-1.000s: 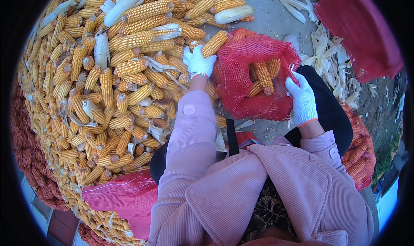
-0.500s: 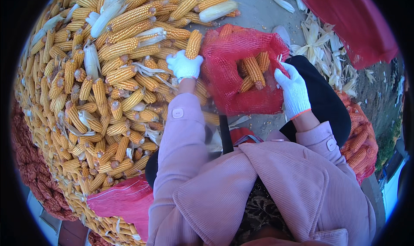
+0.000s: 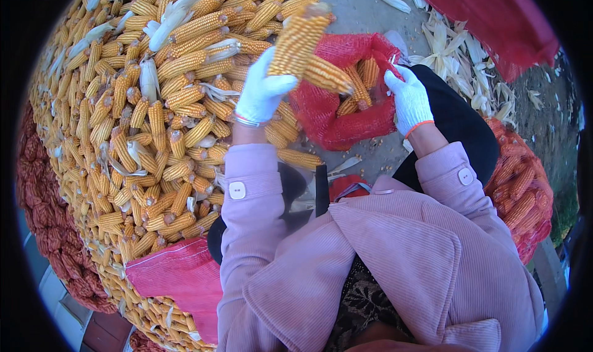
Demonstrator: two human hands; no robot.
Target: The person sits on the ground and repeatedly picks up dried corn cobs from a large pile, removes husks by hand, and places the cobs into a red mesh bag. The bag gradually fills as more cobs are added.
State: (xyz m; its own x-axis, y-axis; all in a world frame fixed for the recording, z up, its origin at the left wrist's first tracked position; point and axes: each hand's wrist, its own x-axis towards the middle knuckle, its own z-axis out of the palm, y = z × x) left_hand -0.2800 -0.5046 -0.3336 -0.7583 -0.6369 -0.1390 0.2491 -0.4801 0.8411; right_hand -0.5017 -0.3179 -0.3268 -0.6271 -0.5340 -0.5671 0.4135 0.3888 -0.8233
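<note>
My left hand [image 3: 264, 88], in a white knit glove, is closed around corn cobs [image 3: 299, 43]. Two yellow cobs show, raised at the left side of a red mesh bag [image 3: 336, 134], with one tip reaching over its mouth. My right hand [image 3: 409, 99], gloved the same way, pinches the bag's right rim and holds the mouth apart. Several cobs [image 3: 358, 86] lie inside the bag. The lower part of the bag, on the ground in front of me, is partly hidden behind its rolled rim.
A large heap of corn cobs [image 3: 142, 142] fills the left. Dry husks [image 3: 454, 58] and another red mesh sheet [image 3: 494, 25] lie at far right. A filled mesh bag [image 3: 519, 188] stands beside my right leg. An empty red bag [image 3: 179, 278] covers the heap near left.
My left hand has lifted from the heap's edge with cobs in it, coming up toward the bag's mouth. My right hand still grips the rim, which has shifted slightly and narrowed.
</note>
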